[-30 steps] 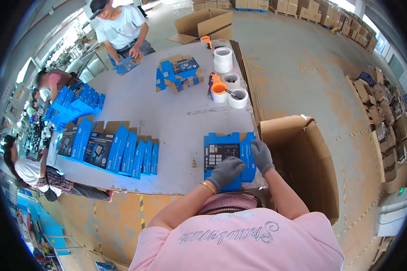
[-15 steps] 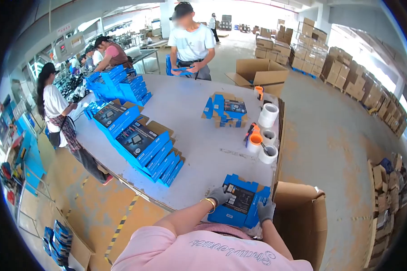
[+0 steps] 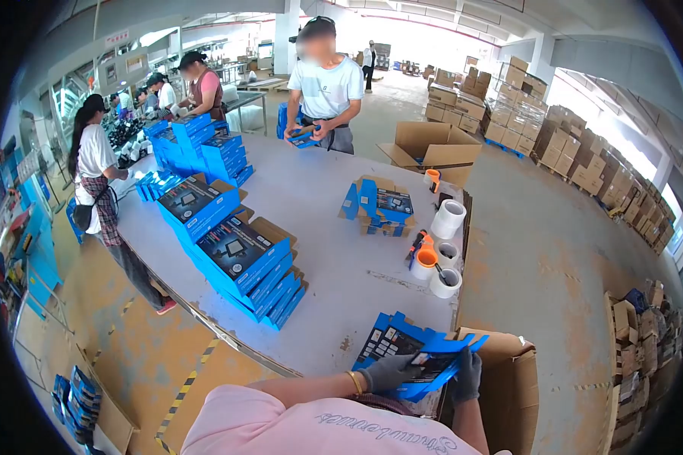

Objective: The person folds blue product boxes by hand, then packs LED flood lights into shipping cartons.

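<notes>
At the table's near edge, my two grey-gloved hands hold a blue cardboard box [image 3: 439,365] with dark printed panels, tilted up with its flaps standing out. My left hand [image 3: 393,371] has its fingers closed over the box's left side. My right hand [image 3: 467,378] grips the box at its right edge, beneath a raised blue flap. Just beyond my left hand, a dark printed panel with white icons [image 3: 387,343] and blue tabs lies close to the tabletop, partly covered by the held box.
Stacked blue boxes [image 3: 239,254] line the table's left side, with a smaller pile [image 3: 385,206] farther back. Tape rolls [image 3: 449,218] and an orange-rimmed tape roll [image 3: 426,259] stand along the right edge. An open carton [image 3: 508,379] sits beside me. Across the table, a person [image 3: 325,83] handles another blue box.
The box has gone from lying fairly flat to being tilted up, with its right flaps raised. Both my hands have shifted slightly right and lower in view. The person opposite has turned their box.
</notes>
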Demonstrator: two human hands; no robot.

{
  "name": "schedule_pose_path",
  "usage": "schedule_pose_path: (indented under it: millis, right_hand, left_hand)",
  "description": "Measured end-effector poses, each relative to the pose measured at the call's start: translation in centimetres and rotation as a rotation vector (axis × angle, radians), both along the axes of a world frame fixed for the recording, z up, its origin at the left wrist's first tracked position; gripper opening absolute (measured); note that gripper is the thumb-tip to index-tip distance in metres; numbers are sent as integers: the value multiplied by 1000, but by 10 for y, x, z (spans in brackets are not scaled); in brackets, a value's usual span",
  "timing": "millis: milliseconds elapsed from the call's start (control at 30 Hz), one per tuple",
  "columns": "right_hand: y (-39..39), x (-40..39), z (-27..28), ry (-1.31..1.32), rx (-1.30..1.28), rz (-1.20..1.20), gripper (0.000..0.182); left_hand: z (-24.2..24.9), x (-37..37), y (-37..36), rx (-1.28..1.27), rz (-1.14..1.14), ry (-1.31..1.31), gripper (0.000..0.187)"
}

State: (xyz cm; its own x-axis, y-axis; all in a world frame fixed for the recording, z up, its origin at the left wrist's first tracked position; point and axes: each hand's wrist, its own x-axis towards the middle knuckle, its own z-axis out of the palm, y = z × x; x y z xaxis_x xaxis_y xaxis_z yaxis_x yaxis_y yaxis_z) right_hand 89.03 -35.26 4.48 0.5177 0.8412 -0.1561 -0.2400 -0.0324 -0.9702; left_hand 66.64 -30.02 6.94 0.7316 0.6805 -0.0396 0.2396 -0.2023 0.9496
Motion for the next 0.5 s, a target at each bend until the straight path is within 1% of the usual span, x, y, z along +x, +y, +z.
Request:
schedule_pose_path:
  millis: [33, 67, 100, 167, 200, 267, 300, 367, 400, 500]
  right_hand:
    - [-6, -3, 15, 14, 5, 22, 22]
    - [-12, -1, 17, -73, 31, 58, 27]
    - [-16, 0, 19, -124, 23, 62, 28]
    - [-23, 1, 21, -226, 3, 65, 30]
    - [-26, 0, 24, -176, -1, 89, 30]
    - [-26, -4, 39, -74, -7, 144, 31]
    - [-25, -7, 48, -63, 2, 136, 31]
    - [-24, -12, 61, -41, 21, 119, 32]
    - [-22, -9, 53, -47, 66, 142, 32]
    - [-23, -8, 45, -114, 71, 128, 30]
  left_hand:
    - [10, -4, -1, 26, -57, 11, 42]
    - [18, -9, -1, 53, -115, 22, 42]
    - [22, -13, 0, 80, -175, 33, 42]
    - [17, -15, -2, 54, -137, -143, 40]
    - [17, -18, -3, 38, -117, -228, 39]
    - [28, -23, -1, 23, -162, -227, 38]
    - [37, -26, -1, 17, -183, -227, 38]
    - [57, -31, -5, 83, -250, -92, 37]
    - [63, -33, -6, 121, -285, -24, 36]
    - [62, -41, -7, 229, -327, -121, 31]
